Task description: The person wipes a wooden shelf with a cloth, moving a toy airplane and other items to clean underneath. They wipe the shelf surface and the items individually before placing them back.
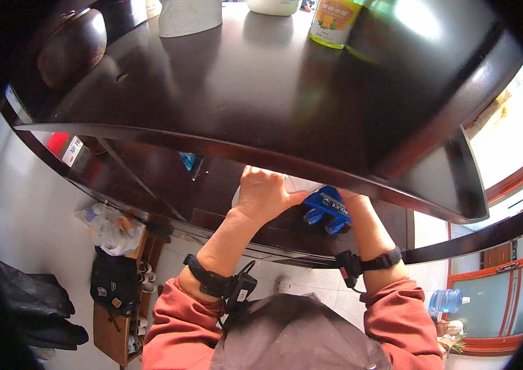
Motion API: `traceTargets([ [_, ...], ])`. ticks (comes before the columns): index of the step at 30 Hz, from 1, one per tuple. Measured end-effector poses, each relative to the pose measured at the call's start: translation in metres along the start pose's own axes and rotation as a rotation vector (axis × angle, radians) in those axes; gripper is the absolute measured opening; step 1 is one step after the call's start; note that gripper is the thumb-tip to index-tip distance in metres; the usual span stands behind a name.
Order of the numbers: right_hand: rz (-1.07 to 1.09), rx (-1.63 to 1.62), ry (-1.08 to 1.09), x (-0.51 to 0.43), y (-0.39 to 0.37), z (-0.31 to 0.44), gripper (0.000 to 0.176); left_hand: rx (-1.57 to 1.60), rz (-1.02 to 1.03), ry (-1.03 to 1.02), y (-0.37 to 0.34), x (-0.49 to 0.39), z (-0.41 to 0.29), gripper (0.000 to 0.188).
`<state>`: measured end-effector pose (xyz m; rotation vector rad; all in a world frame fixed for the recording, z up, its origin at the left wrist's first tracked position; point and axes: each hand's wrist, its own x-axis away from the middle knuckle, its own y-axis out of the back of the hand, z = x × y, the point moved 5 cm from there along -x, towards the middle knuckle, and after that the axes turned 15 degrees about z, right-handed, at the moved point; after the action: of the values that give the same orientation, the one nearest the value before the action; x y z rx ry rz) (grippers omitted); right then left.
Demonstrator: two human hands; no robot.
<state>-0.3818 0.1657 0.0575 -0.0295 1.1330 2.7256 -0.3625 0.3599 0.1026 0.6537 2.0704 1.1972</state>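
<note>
Both my hands reach in under the upper shelf of a dark wooden cabinet (252,92). My left hand (268,187) lies over a whitish thing (299,184) on the lower shelf, thumb spread to the right; its fingertips are hidden. Under the shelf's edge, most of my right hand (351,196) is out of sight, beside a blue toy police vehicle (328,203) with blue wheels. Whether the right hand grips the toy cannot be seen.
The upper shelf's curved front edge hangs over my hands. On it stand a bottle with yellow-green liquid (333,23), a white container (274,5) and a dark round pot (74,46). A small blue packet (188,161) and a red box (60,145) lie on the lower shelf.
</note>
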Motion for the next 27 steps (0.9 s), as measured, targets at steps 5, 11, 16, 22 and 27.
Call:
traceTargets([
  [5, -0.234, -0.123, 0.156, 0.052, -0.013, 0.062, 0.024, 0.117, -0.042, -0.034, 0.006, -0.004, -0.005, 0.054],
  [11, -0.287, 0.363, 0.362, 0.069, 0.01, 0.057, 0.038, 0.0, 0.086, 0.059, 0.014, 0.003, -0.005, 0.064],
  [16, -0.437, 0.095, -0.018, 0.063, 0.093, -0.022, 0.021, -0.063, 0.123, 0.09, 0.019, 0.005, -0.008, 0.071],
  [22, -0.44, 0.471, 0.102, 0.038, 0.076, -0.006, 0.019, -0.052, 0.132, 0.087, 0.021, 0.005, -0.008, 0.072],
  [27, -0.319, 0.424, 0.175, 0.059, 0.023, 0.066, 0.025, -0.031, 0.156, 0.102, 0.019, 0.004, -0.005, 0.072],
])
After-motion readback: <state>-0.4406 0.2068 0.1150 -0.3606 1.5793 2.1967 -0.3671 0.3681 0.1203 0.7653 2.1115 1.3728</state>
